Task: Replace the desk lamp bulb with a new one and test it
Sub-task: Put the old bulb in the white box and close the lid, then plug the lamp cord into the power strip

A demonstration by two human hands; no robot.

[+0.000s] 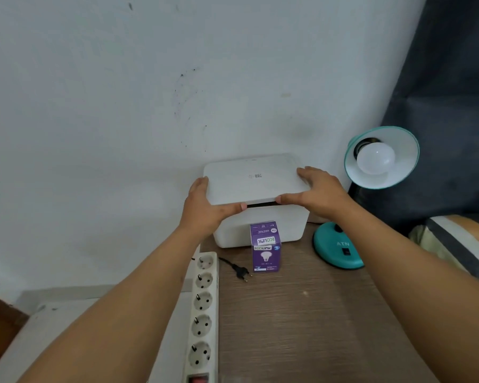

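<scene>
A white storage box (260, 230) stands against the wall at the back of the wooden desk (302, 313). Its white lid (253, 178) is raised a little at the front, showing a dark gap. My left hand (205, 208) grips the lid's left edge and my right hand (320, 193) its right front corner. A purple bulb carton (266, 250) with its top flap open stands in front of the box. The teal desk lamp has its shade (398, 172) facing me with a white bulb (375, 157) screwed in; its base (336, 248) sits at right.
A white power strip (202, 308) with several sockets lies along the desk's left edge. The lamp's black plug (241, 270) lies loose beside it, not inserted. A dark curtain (448, 106) and striped bedding (459, 239) are at right; the wall is close behind.
</scene>
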